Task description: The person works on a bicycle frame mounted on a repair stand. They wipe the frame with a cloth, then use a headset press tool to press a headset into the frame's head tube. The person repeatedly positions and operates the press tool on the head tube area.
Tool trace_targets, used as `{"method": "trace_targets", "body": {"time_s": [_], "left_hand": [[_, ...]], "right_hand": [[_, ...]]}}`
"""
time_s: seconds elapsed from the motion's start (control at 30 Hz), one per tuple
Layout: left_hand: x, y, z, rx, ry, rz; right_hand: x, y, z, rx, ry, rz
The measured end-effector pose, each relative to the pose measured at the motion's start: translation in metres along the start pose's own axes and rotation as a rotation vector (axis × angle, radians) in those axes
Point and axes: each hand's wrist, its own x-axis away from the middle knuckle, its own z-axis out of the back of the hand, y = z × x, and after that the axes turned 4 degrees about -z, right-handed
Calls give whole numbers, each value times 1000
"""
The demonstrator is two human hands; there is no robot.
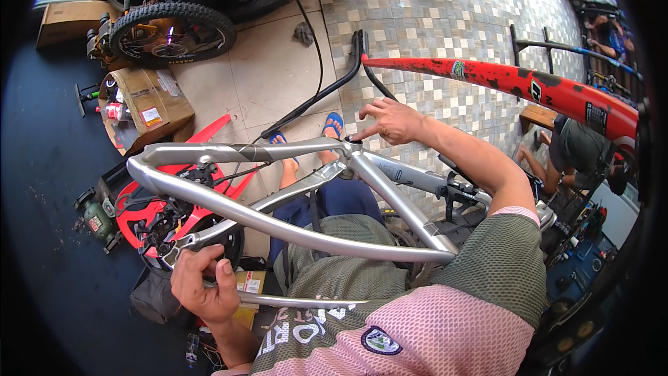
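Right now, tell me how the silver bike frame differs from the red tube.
The silver frame shines metallic; the red tube carries dark patches. The silver frame joins several tubes; the red tube shows as one tapering length. Both have rounded surfaces.

Large white lettering [282, 334] is running across the shirt [452, 320], near a round dark badge [380, 340]. A green-and-white sticker [458, 69] and a dark label [596, 117] are marking the red tube [502, 78]. A white label [151, 117] is standing on the cardboard box [167, 97]; pale lettering [182, 62] is showing on the tyre [224, 35].
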Motion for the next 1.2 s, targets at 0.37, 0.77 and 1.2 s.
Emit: {"method": "trace_targets", "body": {"time_s": [0.37,0.77,1.2], "left_hand": [[1,-1,1,10,11,-4],[0,-4,2,31,-8,-23],[1,-1,6,37,-65,-3]], "right_hand": [[-20,1,-15,-742,-157,-492],[-12,-18,15,-452,-102,-275],[-22,-17,29,-528,-389,-313]]}}
